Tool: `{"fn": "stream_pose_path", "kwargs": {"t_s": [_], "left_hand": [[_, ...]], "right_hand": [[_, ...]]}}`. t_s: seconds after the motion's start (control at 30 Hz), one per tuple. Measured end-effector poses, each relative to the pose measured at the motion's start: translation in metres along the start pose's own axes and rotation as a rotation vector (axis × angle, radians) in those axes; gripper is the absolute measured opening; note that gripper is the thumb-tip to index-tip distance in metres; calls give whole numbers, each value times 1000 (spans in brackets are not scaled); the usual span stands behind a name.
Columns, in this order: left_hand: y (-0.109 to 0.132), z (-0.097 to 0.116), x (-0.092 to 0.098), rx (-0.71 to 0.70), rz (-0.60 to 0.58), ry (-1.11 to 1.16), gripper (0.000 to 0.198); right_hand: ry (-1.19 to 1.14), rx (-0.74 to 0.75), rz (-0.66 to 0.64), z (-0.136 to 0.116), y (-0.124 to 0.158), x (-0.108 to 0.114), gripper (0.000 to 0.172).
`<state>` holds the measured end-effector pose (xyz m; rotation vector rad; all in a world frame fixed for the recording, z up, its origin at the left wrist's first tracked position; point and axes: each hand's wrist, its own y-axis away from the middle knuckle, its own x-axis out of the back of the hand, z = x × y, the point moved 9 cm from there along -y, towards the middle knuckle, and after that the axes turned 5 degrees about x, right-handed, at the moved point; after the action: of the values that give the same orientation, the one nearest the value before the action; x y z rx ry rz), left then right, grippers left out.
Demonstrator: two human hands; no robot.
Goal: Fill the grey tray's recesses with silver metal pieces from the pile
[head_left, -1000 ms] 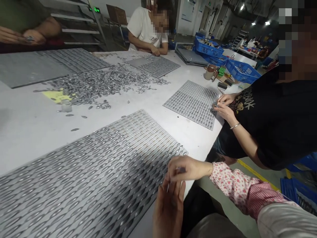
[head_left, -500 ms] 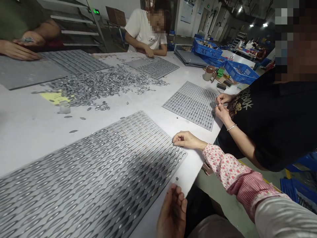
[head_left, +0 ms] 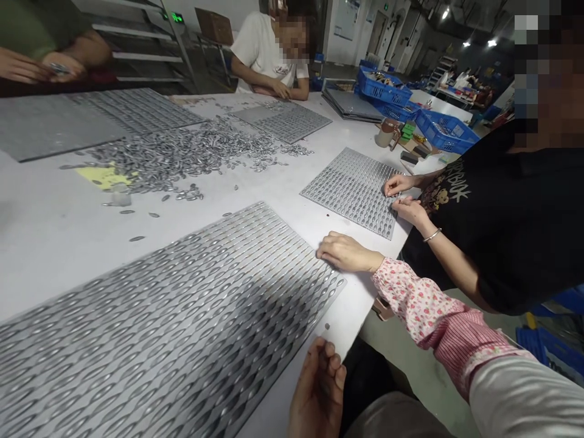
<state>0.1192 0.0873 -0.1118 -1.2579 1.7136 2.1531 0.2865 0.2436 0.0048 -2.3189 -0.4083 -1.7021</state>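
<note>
A large grey sheet [head_left: 150,328] covered in rows of leaf-shaped metal pieces lies at the near left; toward its far right corner the rows show only thin lines. My right hand [head_left: 344,250], in a strawberry-print sleeve, rests on that sheet's right edge with its fingers curled down; their tips are hidden, so what they hold cannot be made out. Below, beside the near edge, my left hand [head_left: 319,389] is palm up with its fingers curled, and its hollow is in shadow. A small dark bit [head_left: 327,326] lies on the table above it.
A heap of loose metal pieces [head_left: 182,152] lies mid-table by a yellow paper [head_left: 103,176]. At right, a person's hands [head_left: 404,198] work over a smaller sheet [head_left: 347,188]. Two people sit across. Blue crates [head_left: 444,131] and a mug [head_left: 387,134] stand at the back right.
My right hand has turned, its back now upward and its fingertips lower at the sheet's edge. My left hand has hardly moved. The neighbour's hands have shifted left over the smaller sheet.
</note>
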Motion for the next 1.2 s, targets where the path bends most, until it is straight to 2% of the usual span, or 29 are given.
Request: {"fn": "stream_pose_path", "kwargs": {"t_s": [0.1, 0.2, 0.3, 0.5, 0.73, 0.93, 1.03, 1.13, 1.2], "left_hand": [[4, 1, 0, -5, 28, -14, 18], [7, 2, 0, -11, 56, -17, 18], [7, 2, -1, -13, 54, -13, 19], [3, 1, 1, 0, 37, 0, 20], [-1, -1, 2, 16, -21, 6, 20], [-4, -3, 4, 28, -61, 6, 21], [-3, -2, 6, 32, -43, 25, 26], [4, 8, -3, -31, -66, 73, 30], [11, 19, -13, -98, -87, 95, 32]], "right_hand": [[-306, -94, 115, 14, 6, 0, 17], [-683, -223, 186, 32, 14, -15, 15], [-884, -303, 255, 43, 20, -29, 20], [-840, -369, 321, 51, 23, -40, 22], [-472, -268, 353, 39, 20, -29, 15], [-343, -347, 333, 42, 19, -32, 19], [-369, -378, 364, 42, 23, -26, 18], [-486, -348, 457, 24, 32, -8, 14], [-577, -238, 392, -7, 33, -3, 12]]}}
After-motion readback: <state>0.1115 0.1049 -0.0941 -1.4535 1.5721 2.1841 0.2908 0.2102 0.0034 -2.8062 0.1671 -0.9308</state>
